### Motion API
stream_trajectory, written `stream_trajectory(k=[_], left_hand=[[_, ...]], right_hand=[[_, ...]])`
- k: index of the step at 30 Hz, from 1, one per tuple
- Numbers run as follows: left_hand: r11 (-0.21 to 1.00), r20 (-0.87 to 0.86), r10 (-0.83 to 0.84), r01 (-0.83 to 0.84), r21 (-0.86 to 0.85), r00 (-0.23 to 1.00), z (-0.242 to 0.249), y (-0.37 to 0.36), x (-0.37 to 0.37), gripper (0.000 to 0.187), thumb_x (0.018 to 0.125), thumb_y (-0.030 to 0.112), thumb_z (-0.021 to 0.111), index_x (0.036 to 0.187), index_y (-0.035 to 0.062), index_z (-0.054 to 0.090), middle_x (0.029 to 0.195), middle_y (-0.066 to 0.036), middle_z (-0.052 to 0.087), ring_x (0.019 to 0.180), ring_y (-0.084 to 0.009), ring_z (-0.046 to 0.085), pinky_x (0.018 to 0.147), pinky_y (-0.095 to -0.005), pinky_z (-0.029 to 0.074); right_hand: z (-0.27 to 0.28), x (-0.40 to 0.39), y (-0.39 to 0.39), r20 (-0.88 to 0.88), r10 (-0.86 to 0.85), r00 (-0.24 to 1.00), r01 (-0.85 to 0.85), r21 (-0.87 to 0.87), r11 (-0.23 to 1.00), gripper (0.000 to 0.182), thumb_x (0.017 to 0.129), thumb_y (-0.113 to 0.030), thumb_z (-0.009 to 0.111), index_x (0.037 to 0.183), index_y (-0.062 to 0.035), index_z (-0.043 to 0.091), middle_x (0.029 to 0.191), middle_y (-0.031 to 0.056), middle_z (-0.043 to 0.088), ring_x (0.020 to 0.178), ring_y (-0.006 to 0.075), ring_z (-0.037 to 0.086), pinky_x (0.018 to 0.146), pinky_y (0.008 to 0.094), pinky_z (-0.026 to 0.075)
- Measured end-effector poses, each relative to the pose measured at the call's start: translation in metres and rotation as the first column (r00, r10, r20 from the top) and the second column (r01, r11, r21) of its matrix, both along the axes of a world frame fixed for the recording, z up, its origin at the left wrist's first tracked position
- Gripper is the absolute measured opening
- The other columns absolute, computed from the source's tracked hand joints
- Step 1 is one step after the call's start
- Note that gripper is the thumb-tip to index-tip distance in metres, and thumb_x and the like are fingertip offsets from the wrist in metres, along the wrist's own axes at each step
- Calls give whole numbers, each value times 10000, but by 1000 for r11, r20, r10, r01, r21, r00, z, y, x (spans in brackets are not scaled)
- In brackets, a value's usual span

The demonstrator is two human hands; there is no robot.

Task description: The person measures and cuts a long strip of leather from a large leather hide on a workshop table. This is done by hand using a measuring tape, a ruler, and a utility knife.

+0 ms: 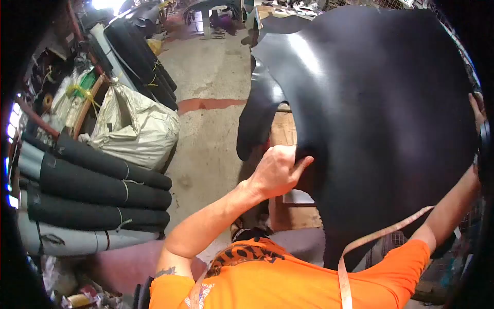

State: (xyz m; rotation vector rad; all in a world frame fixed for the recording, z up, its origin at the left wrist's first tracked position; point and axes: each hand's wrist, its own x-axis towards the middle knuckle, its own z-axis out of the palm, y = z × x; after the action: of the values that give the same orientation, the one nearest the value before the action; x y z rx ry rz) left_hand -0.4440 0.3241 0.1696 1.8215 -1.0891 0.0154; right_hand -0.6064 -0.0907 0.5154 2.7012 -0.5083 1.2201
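Observation:
A large, smooth black leather hide [370, 103] with an irregular outline spreads across the right half of the view. My left hand [280, 167] is closed on its near left edge, fingers curled and thumb pointing right over the black surface. At the far right, my right hand [478, 109] grips the opposite edge; part of it is lost in the dark lens border. A flap of the hide [257, 116] hangs down on the left, beyond my left hand. A measuring tape [381, 229] drapes around my neck, over the orange shirt [278, 280].
Dark rolls [103, 188] tied with string are stacked at the left, beside a bulging white sack [136, 123]. More rolls [136, 56] lean behind. A concrete floor [206, 67] with a red stripe runs between them and the hide. Wooden boards [296, 219] show beneath the hide.

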Motion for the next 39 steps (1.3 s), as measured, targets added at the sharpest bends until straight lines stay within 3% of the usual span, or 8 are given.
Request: stream_trajectory(k=[5, 7, 8, 27, 31, 32, 33, 39], left_hand=[[987, 31, -31, 36, -157, 999, -10, 27, 104, 350, 961, 247, 692, 769, -30, 598, 642, -248, 589, 640, -460, 610, 588, -503, 485], [979, -63, -110, 97, -181, 992, -9, 32, 145, 334, 961, 238, 693, 777, -27, 604, 637, -236, 591, 642, -449, 616, 585, -501, 484], [985, -130, -174, 171, -37, 976, -13, 38, 168, 195, 986, 190, 669, 1030, 1, 683, 836, -222, 689, 774, -424, 671, 674, -433, 532], [866, 110, -468, 480, -142, 877, -9, -36, 617, 371, 937, 250, 744, 716, 7, 573, 644, -212, 584, 563, -406, 596, 515, -467, 451], [863, 176, -457, 483, -148, 872, -51, -110, 716, 236, 917, 216, 768, 887, -6, 695, 718, -215, 659, 618, -384, 665, 542, -433, 509], [880, 121, -448, 461, -116, 886, -57, -125, 739, 225, 913, 177, 767, 1006, -20, 712, 791, -219, 700, 668, -381, 698, 575, -410, 539], [890, 51, -388, 389, -238, 920, -59, -144, 758, 459, 895, 274, 792, 613, 19, 534, 554, -204, 545, 495, -407, 578, 472, -462, 450], [980, -603, -49, 154, 124, 796, -155, -240, 882, 279, 933, 203, 729, 920, -75, 722, 887, -238, 748, 793, -223, 729, 687, -363, 550]], right_hand=[[6, 85, -85, -205, -70, 976, 84, 61, 995, 349, 1032, -188, 647, 1309, 24, 633, 1271, 113, 685, 1157, 164, 659, 1060, 273, 487], [-7, 114, -68, -18, -51, 999, 50, -21, 999, 360, 1022, -195, 662, 1307, 23, 638, 1278, 123, 692, 1161, 179, 664, 1050, 289, 490], [-4, 126, -58, -24, -87, 996, 86, -30, 996, 361, 1021, -188, 664, 1306, 31, 632, 1275, 128, 686, 1167, 179, 660, 1063, 291, 491], [39, 429, 50, -158, -511, 845, 493, -141, 859, 309, 988, -159, 695, 1187, 77, 670, 1141, 128, 727, 1044, 171, 683, 932, 295, 524], [-8, 542, -50, -56, -408, 911, 403, -75, 912, 331, 961, -233, 725, 1122, 54, 691, 1055, 112, 721, 959, 180, 671, 877, 305, 513], [-14, 590, -68, -157, -506, 848, 491, -123, 862, 367, 962, -279, 716, 1131, 46, 695, 1062, 130, 721, 989, 218, 672, 902, 328, 507], [-21, 633, -85, -283, -604, 745, 580, -171, 796, 404, 963, -325, 707, 1139, 39, 698, 1070, 147, 721, 1019, 257, 674, 927, 351, 502], [-158, 790, -320, -133, -597, 791, 596, -51, 801, 362, 968, -335, 649, 1116, -14, 731, 1129, 191, 729, 1053, 363, 694, 936, 425, 537]])
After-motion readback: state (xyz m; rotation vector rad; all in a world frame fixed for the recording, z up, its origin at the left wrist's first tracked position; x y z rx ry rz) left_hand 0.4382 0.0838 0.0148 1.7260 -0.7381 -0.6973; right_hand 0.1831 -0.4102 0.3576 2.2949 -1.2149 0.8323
